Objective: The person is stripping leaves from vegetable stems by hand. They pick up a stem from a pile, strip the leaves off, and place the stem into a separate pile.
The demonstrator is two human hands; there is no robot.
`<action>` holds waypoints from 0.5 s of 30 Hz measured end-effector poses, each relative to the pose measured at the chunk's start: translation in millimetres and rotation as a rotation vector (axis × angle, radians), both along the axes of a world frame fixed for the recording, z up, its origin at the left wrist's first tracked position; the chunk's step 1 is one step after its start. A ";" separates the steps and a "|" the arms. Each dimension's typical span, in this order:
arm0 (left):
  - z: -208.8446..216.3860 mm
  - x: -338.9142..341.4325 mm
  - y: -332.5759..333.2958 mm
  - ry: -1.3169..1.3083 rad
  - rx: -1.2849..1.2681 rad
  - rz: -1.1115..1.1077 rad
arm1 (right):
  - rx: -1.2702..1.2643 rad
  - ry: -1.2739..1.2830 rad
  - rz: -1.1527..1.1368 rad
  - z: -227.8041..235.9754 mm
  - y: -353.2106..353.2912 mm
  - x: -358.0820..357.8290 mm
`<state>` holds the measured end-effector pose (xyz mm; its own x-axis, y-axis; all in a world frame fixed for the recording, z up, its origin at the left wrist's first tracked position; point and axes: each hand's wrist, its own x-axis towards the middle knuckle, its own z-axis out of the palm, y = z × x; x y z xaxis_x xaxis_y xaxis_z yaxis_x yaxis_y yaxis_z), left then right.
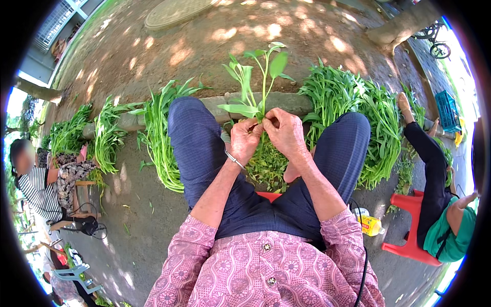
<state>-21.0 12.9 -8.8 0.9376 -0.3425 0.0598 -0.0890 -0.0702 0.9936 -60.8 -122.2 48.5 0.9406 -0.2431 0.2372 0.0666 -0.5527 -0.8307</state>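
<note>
Between my raised knees I hold up a leafy green stem of water spinach [264, 84], its leaves fanning out above my fingers. My left hand [245, 139], with a bracelet on its wrist, pinches the lower part of it. My right hand [283, 134] is pinched on the same stem, fingertips almost touching the left ones. Below both hands lies a heap of loose leaves and trimmings [266, 166] on the ground. A bunch of water spinach [161, 128] rests beside my left knee. A larger pile of water spinach [353, 97] spreads beyond my right knee.
A stone kerb [291, 102] runs across in front, with bare soil beyond. At right are a yellow-labelled bottle [369, 225], a red stool [409, 220] with a seated person, and a blue crate [448, 111]. Another seated person [41, 179] is at left near more greens [107, 135].
</note>
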 end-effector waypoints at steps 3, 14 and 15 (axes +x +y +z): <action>14.0 -2.4 0.8 0.142 -0.094 -0.015 | 0.150 0.023 0.033 -2.1 -6.2 -1.0; 22.1 10.1 16.7 0.704 -0.548 -0.051 | 0.822 0.007 -0.002 19.6 -30.9 3.7; 24.0 10.0 16.8 0.721 -0.563 -0.031 | 0.741 0.020 -0.015 17.3 -35.6 2.4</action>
